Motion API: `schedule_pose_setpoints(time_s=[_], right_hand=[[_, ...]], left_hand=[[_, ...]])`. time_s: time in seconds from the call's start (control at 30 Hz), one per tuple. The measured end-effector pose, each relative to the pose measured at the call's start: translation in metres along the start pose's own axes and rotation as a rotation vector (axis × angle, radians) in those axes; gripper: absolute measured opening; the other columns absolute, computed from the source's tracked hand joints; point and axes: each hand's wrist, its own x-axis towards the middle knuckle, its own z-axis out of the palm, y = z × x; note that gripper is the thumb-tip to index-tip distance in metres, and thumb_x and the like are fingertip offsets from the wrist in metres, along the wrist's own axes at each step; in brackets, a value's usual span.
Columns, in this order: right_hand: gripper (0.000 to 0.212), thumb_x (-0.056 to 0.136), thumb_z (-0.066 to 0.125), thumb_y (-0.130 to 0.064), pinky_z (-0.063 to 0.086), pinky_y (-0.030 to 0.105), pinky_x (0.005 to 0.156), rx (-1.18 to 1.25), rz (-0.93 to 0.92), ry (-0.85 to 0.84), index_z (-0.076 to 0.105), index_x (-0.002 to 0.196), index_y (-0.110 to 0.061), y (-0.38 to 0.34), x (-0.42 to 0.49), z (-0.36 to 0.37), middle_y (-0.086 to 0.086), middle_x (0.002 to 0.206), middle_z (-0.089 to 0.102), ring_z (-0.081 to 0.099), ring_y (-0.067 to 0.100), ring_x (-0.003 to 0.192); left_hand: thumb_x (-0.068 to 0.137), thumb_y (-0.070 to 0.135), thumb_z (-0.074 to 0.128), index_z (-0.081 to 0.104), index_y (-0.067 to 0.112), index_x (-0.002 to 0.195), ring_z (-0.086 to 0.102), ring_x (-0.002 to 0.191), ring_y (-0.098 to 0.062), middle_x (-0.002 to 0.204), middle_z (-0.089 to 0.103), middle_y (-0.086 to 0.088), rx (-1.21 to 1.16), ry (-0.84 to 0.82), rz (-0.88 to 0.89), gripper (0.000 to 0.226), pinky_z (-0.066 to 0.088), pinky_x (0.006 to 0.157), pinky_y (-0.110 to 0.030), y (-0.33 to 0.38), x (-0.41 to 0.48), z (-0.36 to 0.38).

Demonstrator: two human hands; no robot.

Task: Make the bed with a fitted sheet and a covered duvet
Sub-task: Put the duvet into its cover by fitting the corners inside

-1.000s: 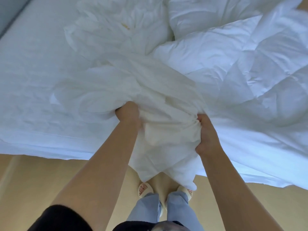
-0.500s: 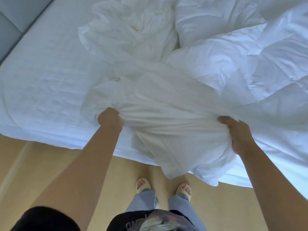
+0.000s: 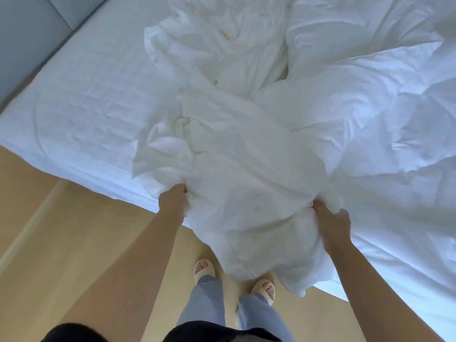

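The duvet cover (image 3: pixel 241 169) lay bunched between the two hands, one loose end sagging below them over the bed's edge toward the person, the rest trailing away from the hands in a crumpled heap up the bed. It looked thin, limp and light, a cloth that would fold wherever it was not held and slide easily over the bedding. It would probably be best taken by a seam or corner, not by a fistful of its middle, and where its opening was I could not tell. The left hand (image 3: pixel 174 197) was curled into a fist on a gathered edge of it, and the right hand (image 3: pixel 332 218) had fingers wrapped round a thick wad of the same cloth, the two hands well apart with the fabric drawn between them. Beyond and outward of the right hand lay the duvet (image 3: pixel 370 107), puffy and quilted, likely bulkier and heavier to shift. Beyond the left hand the fitted sheet (image 3: pixel 81 99) was stretched fairly flat over the mattress, with a grey panel (image 3: pixel 27 28) further off. Below both hands were the floor (image 3: pixel 61 230) and the person's slippers (image 3: pixel 203 266).
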Motion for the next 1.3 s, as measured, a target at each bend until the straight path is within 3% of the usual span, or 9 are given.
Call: schedule_pose_setpoints(time_s=[0.13, 0.3, 0.53, 0.77, 0.83, 0.93, 1.07, 1.17, 1.3], right_hand=[[0.05, 0.077, 0.064, -0.027, 0.043, 0.04, 0.081, -0.279, -0.267, 0.108, 0.042, 0.119, -0.01, -0.025, -0.008, 0.018, 0.009, 0.108, 0.055, 0.053, 0.034, 0.104], [0.058, 0.08, 0.053, -0.017, 0.034, 0.05, 0.098, -0.485, -0.31, 0.141, 0.038, 0.136, -0.014, -0.068, -0.018, 0.054, 0.014, 0.131, 0.047, 0.042, 0.035, 0.122], [0.053, 0.085, 0.054, -0.027, 0.029, 0.043, 0.103, -0.549, -0.597, -0.074, 0.04, 0.134, -0.014, -0.134, -0.023, 0.15, 0.008, 0.136, 0.045, 0.041, 0.027, 0.124], [0.055, 0.088, 0.055, -0.026, 0.025, 0.039, 0.107, -0.762, -0.673, -0.067, 0.038, 0.137, -0.009, -0.175, 0.014, 0.294, 0.014, 0.139, 0.042, 0.036, 0.031, 0.129], [0.06, 0.087, 0.054, -0.032, 0.025, 0.042, 0.108, -0.866, -0.623, 0.003, 0.035, 0.139, -0.009, -0.178, 0.03, 0.324, 0.016, 0.138, 0.043, 0.036, 0.033, 0.129], [0.08, 0.081, 0.057, -0.05, 0.016, 0.047, 0.11, -1.121, -0.517, 0.028, 0.023, 0.144, -0.013, -0.168, 0.047, 0.349, 0.013, 0.143, 0.036, 0.028, 0.031, 0.135], [0.104, 0.071, 0.058, -0.069, 0.017, 0.048, 0.107, -1.38, -0.399, 0.021, 0.018, 0.145, -0.009, -0.161, 0.059, 0.351, 0.012, 0.138, 0.038, 0.032, 0.031, 0.13], [0.085, 0.069, 0.055, -0.075, 0.027, 0.045, 0.1, -1.509, -0.36, -0.02, 0.046, 0.128, -0.014, -0.17, 0.064, 0.35, 0.01, 0.124, 0.049, 0.041, 0.031, 0.12], [0.059, 0.08, 0.063, -0.051, 0.034, 0.038, 0.093, -1.412, -0.416, -0.173, 0.05, 0.126, -0.016, -0.177, 0.063, 0.354, 0.013, 0.123, 0.048, 0.042, 0.032, 0.118]], left_hand=[[0.078, 0.023, 0.061, 0.051, 0.0, 0.112, 0.057, 0.091, -0.033, 0.094, 0.052, -0.011, 0.133, 0.052, -0.024, 0.042, 0.048, 0.073, -0.035, 0.002, 0.007, -0.008], [0.075, 0.03, 0.069, 0.029, 0.006, 0.139, 0.035, 0.124, -0.034, 0.136, 0.032, -0.014, 0.452, 0.264, 0.256, 0.079, 0.036, 0.095, -0.042, 0.039, 0.013, -0.019], [0.09, 0.022, 0.051, 0.042, 0.018, 0.137, 0.034, 0.129, -0.032, 0.136, 0.04, -0.013, 0.677, 0.165, 0.527, 0.048, 0.037, 0.097, -0.043, 0.117, 0.088, -0.032], [0.094, 0.007, 0.037, 0.044, 0.027, 0.138, 0.033, 0.134, -0.022, 0.145, 0.038, -0.003, 0.986, -0.066, 0.671, 0.049, 0.031, 0.106, -0.034, 0.176, 0.241, -0.024], [0.096, 0.02, 0.043, 0.038, 0.028, 0.142, 0.026, 0.139, -0.019, 0.151, 0.032, 0.0, 1.086, -0.178, 0.68, 0.047, 0.024, 0.11, -0.033, 0.185, 0.28, -0.015], [0.083, 0.043, 0.061, 0.015, 0.025, 0.15, 0.02, 0.142, -0.02, 0.154, 0.024, 0.0, 1.307, -0.453, 0.629, 0.083, 0.018, 0.115, -0.04, 0.189, 0.314, 0.004], [0.067, 0.06, 0.064, 0.036, 0.018, 0.136, 0.045, 0.123, -0.025, 0.127, 0.051, -0.003, 1.564, -0.627, 0.705, 0.086, 0.017, 0.111, -0.046, 0.174, 0.319, 0.024], [0.065, 0.063, 0.065, 0.053, 0.021, 0.121, 0.056, 0.105, -0.022, 0.115, 0.06, 0.002, 1.482, -0.751, 0.709, 0.071, 0.039, 0.088, -0.034, 0.167, 0.313, 0.028], [0.068, 0.053, 0.067, 0.06, 0.025, 0.094, 0.058, 0.081, -0.016, 0.081, 0.058, 0.012, 1.342, -0.671, 0.816, 0.038, 0.035, 0.057, -0.025, 0.182, 0.301, 0.025]])
